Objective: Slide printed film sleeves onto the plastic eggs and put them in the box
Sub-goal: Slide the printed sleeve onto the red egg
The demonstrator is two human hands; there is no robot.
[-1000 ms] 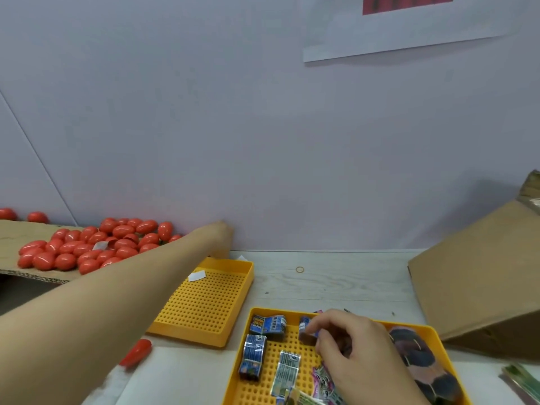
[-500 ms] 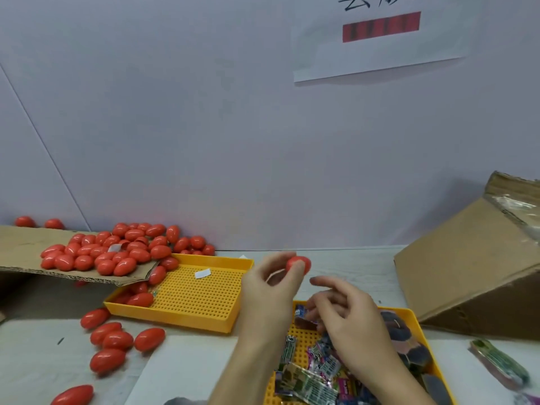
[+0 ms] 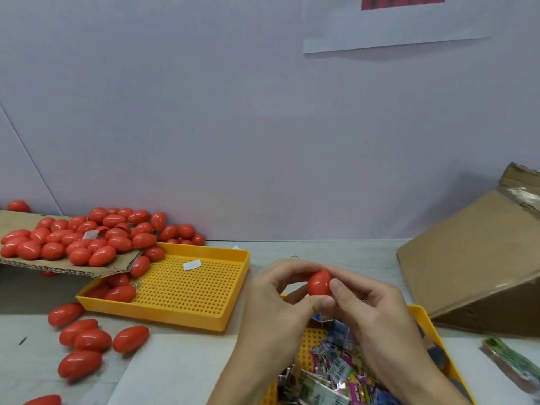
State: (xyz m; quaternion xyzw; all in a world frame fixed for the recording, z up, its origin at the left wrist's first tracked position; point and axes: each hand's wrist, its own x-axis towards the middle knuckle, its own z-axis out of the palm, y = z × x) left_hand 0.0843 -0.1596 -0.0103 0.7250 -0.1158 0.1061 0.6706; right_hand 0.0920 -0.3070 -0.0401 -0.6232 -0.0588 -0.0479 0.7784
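Grey table [image 3: 336,252]: both hands' grip pinches red egg [image 3: 319,283].

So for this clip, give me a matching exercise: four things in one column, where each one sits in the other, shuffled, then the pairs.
Things:
1. held egg
2. film sleeves
3. cardboard box
4. white slip

Places:
A. far right, tilted
B. in the empty-looking far yellow tray
C. between both hands: left hand, right hand
D. piled in the near yellow tray

Pairs: 1-C, 2-D, 3-A, 4-B
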